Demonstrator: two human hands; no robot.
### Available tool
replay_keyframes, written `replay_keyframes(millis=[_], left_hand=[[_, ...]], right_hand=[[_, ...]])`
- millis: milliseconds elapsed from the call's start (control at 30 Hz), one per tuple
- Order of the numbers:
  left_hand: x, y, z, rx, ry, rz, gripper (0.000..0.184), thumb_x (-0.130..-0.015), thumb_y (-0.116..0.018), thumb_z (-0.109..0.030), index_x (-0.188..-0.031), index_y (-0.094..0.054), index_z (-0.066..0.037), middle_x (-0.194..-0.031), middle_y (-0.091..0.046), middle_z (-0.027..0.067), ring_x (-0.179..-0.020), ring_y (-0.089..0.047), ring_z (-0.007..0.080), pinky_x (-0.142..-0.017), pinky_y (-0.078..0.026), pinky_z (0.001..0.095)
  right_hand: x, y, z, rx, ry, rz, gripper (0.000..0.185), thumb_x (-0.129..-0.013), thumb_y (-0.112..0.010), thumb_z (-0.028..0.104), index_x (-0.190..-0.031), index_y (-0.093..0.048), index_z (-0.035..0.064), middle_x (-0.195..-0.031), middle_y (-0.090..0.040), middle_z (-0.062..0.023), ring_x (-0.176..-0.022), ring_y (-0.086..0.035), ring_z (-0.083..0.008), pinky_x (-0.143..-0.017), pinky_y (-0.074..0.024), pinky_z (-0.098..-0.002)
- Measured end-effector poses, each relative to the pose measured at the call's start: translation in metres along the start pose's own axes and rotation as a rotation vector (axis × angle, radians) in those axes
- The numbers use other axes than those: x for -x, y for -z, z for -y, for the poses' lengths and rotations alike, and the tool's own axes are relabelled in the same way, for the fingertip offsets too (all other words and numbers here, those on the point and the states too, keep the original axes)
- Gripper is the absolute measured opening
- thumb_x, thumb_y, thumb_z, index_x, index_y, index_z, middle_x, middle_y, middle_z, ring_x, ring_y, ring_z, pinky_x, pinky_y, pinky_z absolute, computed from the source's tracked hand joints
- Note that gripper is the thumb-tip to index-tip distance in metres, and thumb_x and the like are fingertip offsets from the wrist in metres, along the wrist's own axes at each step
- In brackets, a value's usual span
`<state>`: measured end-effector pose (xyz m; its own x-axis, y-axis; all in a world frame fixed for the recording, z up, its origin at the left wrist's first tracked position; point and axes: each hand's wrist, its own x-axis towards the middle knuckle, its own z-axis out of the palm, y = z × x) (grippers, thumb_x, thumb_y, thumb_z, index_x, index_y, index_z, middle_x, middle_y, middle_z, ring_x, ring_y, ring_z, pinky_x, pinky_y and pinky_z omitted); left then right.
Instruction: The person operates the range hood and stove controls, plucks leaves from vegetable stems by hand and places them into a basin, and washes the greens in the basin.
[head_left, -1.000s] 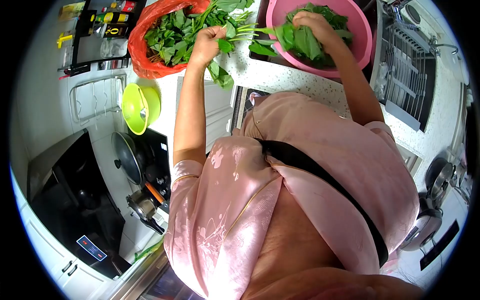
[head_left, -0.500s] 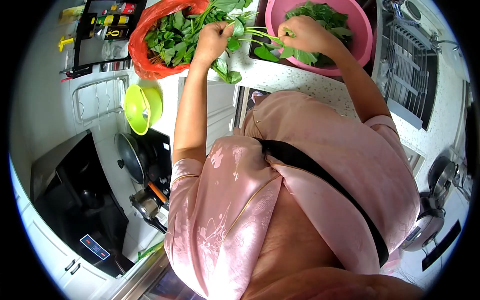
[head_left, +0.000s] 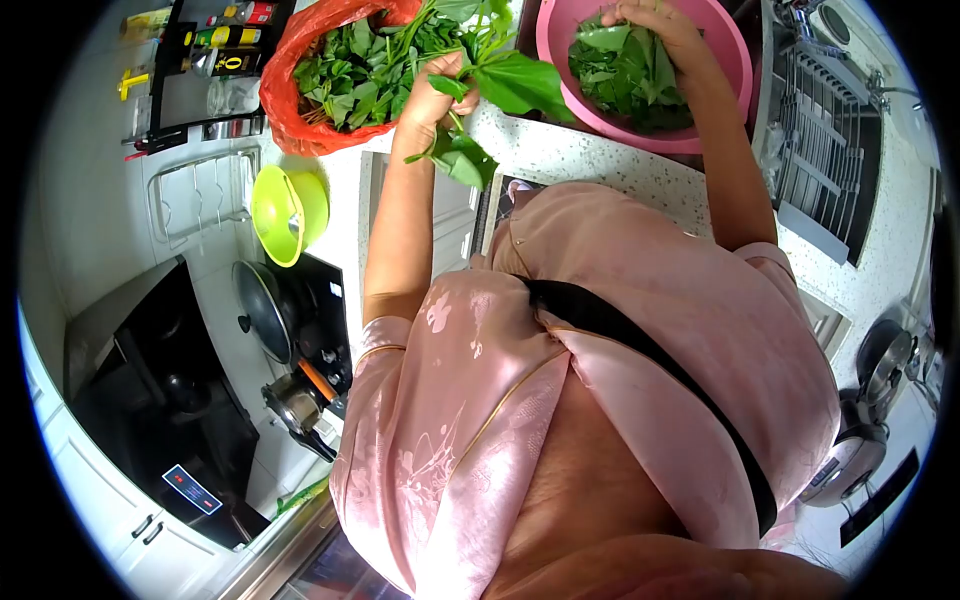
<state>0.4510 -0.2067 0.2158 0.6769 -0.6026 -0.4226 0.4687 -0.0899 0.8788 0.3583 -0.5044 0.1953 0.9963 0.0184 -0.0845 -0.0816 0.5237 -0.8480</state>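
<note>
My left hand (head_left: 437, 92) is closed around the stems of leafy greens (head_left: 518, 82), with broad leaves sticking out above and below the fist. It is beside a red plastic bag (head_left: 283, 98) full of more greens. My right hand (head_left: 662, 28) reaches over the pink basin (head_left: 742, 70), palm down with curled fingers. Leaves (head_left: 625, 75) hang right under those fingers, above the pile in the basin; the fingertips are partly hidden.
A yellow-green bin (head_left: 312, 210) stands left of the speckled counter (head_left: 600, 160). Bottles on a black rack (head_left: 165, 100) are at the upper left. A dish rack (head_left: 820, 150) stands to the right. A lidded pan (head_left: 262, 310) and a pot (head_left: 293, 403) are lower left.
My right hand has moved away from the stems, up and right over the basin, with leaves under it. My left hand still grips greens, now slightly lower and further right.
</note>
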Motion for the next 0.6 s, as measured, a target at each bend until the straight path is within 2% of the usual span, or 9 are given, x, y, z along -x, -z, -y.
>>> replay_keyframes(millis=[133, 200, 267, 300, 400, 433, 467, 533, 600], left_hand=[[-0.003, -0.003, 0.001, 0.051, -0.037, 0.046, 0.03, -0.092, -0.047, -0.029, -0.083, -0.055, -0.001, -0.053, -0.042, 0.0001, -0.038, -0.032, 0.0082, -0.037, -0.023, 0.0218], [-0.005, -0.003, 0.001, 0.072, -0.024, 0.071, 0.017, -0.091, -0.05, -0.021, -0.097, -0.054, -0.005, -0.065, -0.055, 0.0038, -0.042, -0.039, 0.0079, -0.038, -0.028, 0.0208], [-0.01, 0.0, 0.003, 0.049, -0.025, 0.077, 0.019, -0.091, -0.051, -0.022, -0.096, -0.055, -0.004, -0.067, -0.056, 0.0046, -0.043, -0.04, 0.0078, -0.038, -0.028, 0.0205], [-0.013, 0.001, 0.003, 0.026, -0.031, 0.085, 0.02, -0.091, -0.051, -0.022, -0.094, -0.055, -0.003, -0.07, -0.058, 0.0054, -0.044, -0.04, 0.0078, -0.038, -0.028, 0.0202], [-0.021, -0.001, -0.002, -0.091, 0.017, 0.086, 0.025, -0.09, -0.052, -0.026, -0.088, -0.057, -0.002, -0.064, -0.055, 0.0037, -0.043, -0.039, 0.0065, -0.038, -0.026, 0.0192], [-0.024, -0.002, -0.002, -0.174, -0.014, 0.107, 0.029, -0.09, -0.052, -0.03, -0.08, -0.058, -0.003, -0.058, -0.052, -0.0002, -0.041, -0.037, 0.0046, -0.038, -0.025, 0.0184], [-0.027, -0.004, -0.002, -0.178, -0.01, 0.113, 0.029, -0.09, -0.052, -0.03, -0.08, -0.058, -0.003, -0.058, -0.052, -0.0002, -0.041, -0.037, 0.0046, -0.038, -0.025, 0.0184], [-0.027, -0.018, -0.009, -0.455, -0.063, 0.032, 0.032, -0.09, -0.051, -0.033, -0.074, -0.058, -0.006, -0.054, -0.048, -0.004, -0.04, -0.034, 0.0034, -0.038, -0.024, 0.0196], [-0.034, -0.019, -0.009, -0.448, -0.105, 0.076, 0.032, -0.091, -0.051, -0.031, -0.069, -0.056, -0.008, -0.056, -0.047, -0.0064, -0.043, -0.034, 0.0025, -0.04, -0.025, 0.0203]], right_hand=[[0.004, -0.007, -0.009, -0.014, -0.07, 0.1, 0.013, -0.084, -0.056, 0.018, -0.083, -0.058, 0.0046, -0.071, -0.056, -0.0002, -0.061, -0.054, -0.0064, -0.054, -0.0443, -0.0195], [0.001, -0.006, -0.018, 0.042, -0.051, 0.095, 0.013, -0.083, -0.057, 0.018, -0.084, -0.058, 0.0051, -0.07, -0.054, 0.0014, -0.057, -0.05, -0.0042, -0.05, -0.0407, -0.0183], [0.002, -0.019, -0.019, 0.114, -0.164, 0.094, 0.013, -0.084, -0.055, 0.016, -0.085, -0.058, 0.0028, -0.068, -0.052, 0.004, -0.057, -0.046, -0.0037, -0.051, -0.0377, -0.0191], [0.001, -0.022, -0.025, 0.147, -0.163, 0.118, 0.015, -0.085, -0.056, 0.019, -0.089, -0.057, 0.0044, -0.065, -0.048, 0.0049, -0.055, -0.042, -0.0006, -0.049, -0.0331, -0.0151], [-0.011, -0.029, -0.05, 0.161, -0.179, 0.161, 0.017, -0.082, -0.059, 0.02, -0.089, -0.062, 0.004, -0.069, -0.054, 0.0034, -0.053, -0.047, -0.0032, -0.045, -0.036, -0.0167], [0.002, -0.053, -0.022, 0.122, -0.359, 0.114, 0.021, -0.082, -0.061, 0.021, -0.091, -0.063, 0.0023, -0.074, -0.059, 0.0009, -0.058, -0.052, -0.0043, -0.05, -0.0401, -0.017], [-0.005, -0.054, -0.051, -0.033, -0.262, 0.038, 0.024, -0.081, -0.063, 0.023, -0.091, -0.063, 0.0016, -0.079, -0.063, -0.0018, -0.064, -0.056, -0.0055, -0.054, -0.0437, -0.0172], [-0.006, -0.06, -0.046, -0.129, -0.364, 0.203, 0.025, -0.08, -0.064, 0.025, -0.09, -0.064, 0.0014, -0.083, -0.064, -0.0037, -0.068, -0.059, -0.0062, -0.058, -0.0463, -0.0181], [-0.001, -0.067, -0.046, -0.209, -0.456, 0.121, 0.026, -0.08, -0.063, 0.027, -0.09, -0.064, 0.0024, -0.08, -0.063, -0.0025, -0.065, -0.057, -0.0059, -0.058, -0.0461, -0.0184]])
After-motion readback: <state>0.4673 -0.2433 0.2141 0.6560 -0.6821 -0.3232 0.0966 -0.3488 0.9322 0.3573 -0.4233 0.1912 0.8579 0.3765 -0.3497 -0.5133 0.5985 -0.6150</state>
